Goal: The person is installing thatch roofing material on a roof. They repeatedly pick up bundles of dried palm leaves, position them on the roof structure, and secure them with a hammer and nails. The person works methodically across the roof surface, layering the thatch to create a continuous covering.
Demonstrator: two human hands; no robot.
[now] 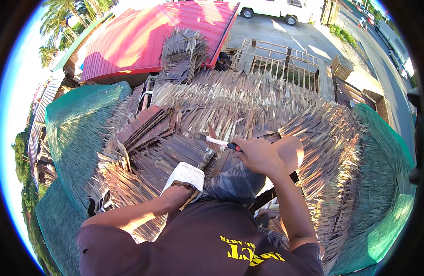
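Note:
My right hand (260,156) is closed round the black and red grip of a hammer (217,140), held over my raised knee with its head pointing left. My left hand (176,197) is at the mouth of a white plastic container (185,174) beside my thigh. Its fingers reach inside and are mostly hidden, so what they touch does not show. Under and ahead of me lies a roof of dry palm thatch (248,103). A stack of thatch panels (145,129) rests on it to the left.
Green netting covers the thatch at left (83,124) and right (382,193). A red metal roof (129,43) rises beyond, with a thatch pile (183,53) at its edge. Another person (222,61) is beyond the far edge, near a bamboo railing (285,69). A white vehicle (271,8) stands on the pavement.

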